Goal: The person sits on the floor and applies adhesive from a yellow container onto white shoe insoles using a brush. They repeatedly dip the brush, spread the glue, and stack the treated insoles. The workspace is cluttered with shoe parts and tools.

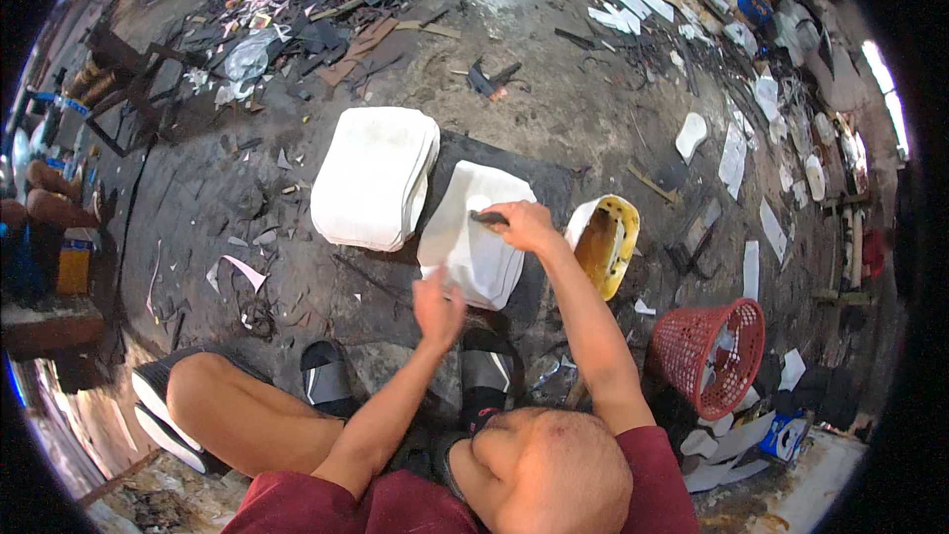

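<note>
My right hand is closed around a short dark tool, its kind unclear, held over the white sheets. Below it lies a smaller pile of white rounded sheets, on a dark mat. At the near left edge of that pile is my left hand, its fingers smeared by motion. Just left of the pile stands a thicker stack of similar white sheets. Close to my right forearm sits a cut-open yellow-white container with a brownish-yellow coating inside.
A red perforated plastic basket leans at my right, with white scraps inside. White offcuts litter the floor on the right. Dark scraps and a clear plastic bag lie at the far left. A wooden frame stands at the left.
</note>
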Demonstrator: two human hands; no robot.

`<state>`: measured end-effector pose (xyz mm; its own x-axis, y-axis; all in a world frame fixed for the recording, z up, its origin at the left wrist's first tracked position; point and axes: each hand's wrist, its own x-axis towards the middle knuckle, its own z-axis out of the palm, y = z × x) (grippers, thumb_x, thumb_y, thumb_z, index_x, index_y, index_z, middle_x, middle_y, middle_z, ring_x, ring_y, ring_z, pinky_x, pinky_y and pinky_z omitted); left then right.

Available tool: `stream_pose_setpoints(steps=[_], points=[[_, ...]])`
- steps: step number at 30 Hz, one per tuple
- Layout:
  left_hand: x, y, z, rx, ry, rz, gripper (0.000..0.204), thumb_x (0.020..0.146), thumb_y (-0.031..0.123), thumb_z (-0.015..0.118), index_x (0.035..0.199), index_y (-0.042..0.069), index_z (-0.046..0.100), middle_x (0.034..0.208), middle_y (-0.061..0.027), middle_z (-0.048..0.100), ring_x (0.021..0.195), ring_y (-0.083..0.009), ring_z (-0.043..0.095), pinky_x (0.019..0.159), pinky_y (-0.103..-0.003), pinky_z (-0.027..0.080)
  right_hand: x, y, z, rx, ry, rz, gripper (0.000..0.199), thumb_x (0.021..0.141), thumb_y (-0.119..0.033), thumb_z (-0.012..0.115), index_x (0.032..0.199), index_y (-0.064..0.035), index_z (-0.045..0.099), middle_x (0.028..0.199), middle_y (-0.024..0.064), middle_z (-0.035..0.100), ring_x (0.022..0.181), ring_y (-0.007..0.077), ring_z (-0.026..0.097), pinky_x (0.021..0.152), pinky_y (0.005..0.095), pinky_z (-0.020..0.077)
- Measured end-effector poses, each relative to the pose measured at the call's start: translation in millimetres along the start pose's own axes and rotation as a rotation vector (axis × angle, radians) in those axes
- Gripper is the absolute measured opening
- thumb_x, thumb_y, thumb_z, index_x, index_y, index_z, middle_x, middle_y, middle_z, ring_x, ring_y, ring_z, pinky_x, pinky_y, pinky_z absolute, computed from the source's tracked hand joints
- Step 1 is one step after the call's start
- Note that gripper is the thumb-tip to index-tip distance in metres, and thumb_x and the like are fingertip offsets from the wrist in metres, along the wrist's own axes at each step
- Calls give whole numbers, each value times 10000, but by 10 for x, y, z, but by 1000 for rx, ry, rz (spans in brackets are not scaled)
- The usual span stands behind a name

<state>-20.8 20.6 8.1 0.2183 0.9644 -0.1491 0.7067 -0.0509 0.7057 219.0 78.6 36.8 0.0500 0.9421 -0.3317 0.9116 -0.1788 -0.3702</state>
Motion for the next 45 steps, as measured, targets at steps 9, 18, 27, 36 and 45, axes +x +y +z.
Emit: stream_pose_setpoints(steps=[9, 18, 27, 36, 45], points=[[366, -391, -123, -54, 41, -138, 527, 806, 89, 582, 1332, 88, 620, 1209, -216, 538, 1145, -400, 519, 1010, -437, 423, -1148, -811, 562, 73, 123, -167, 353, 860, -186, 643, 1193, -285, 706, 965, 61, 740, 866, 311, 703, 707, 440, 556], [530, -353, -172, -737, -13, -374, 416, 818, -3, 590, 1230, -53, 609, 1110, -125, 647, 983, -222, 618, 887, -323, 488, -1399, -662, -64, 851, 458, -94, 360, 883, -148, 732, 1238, -109, 685, 1146, 88, 730, 1017, 174, 684, 917, 318, 523], [464, 535, -209, -923, 49, -278, 573, 760, -111, 615, 1278, 25, 411, 1142, -170, 634, 1022, -232, 646, 854, -330, 516, -1485, -568, -694, 1059, 1008, 0, 393, 875, -38, 716, 1249, 47, 632, 1123, 99, 699, 996, 176, 650, 899, 315, 508], [1216, 490, -1408, -1202, 246, -59, 680, 748, -139, 629, 1349, 66, 388, 1055, -145, 662, 892, -187, 650, 749, -297, 530, -1618, -474, -560, 1123, 1197, 145, 417, 893, -63, 699, 1283, 55, 610, 1231, 120, 661, 1083, 198, 630, 946, 327, 494], [1257, -365, -1352, -75, 905, -15, 725, 744, -48, 645, 1428, 15, 415, 1290, -215, 582, 1133, -348, 577, 979, -480, 439, -1287, -509, -426, 1108, 1093, 182, 393, 884, -47, 688, 1265, 26, 624, 1208, 116, 665, 1070, 209, 634, 949, 339, 494]])
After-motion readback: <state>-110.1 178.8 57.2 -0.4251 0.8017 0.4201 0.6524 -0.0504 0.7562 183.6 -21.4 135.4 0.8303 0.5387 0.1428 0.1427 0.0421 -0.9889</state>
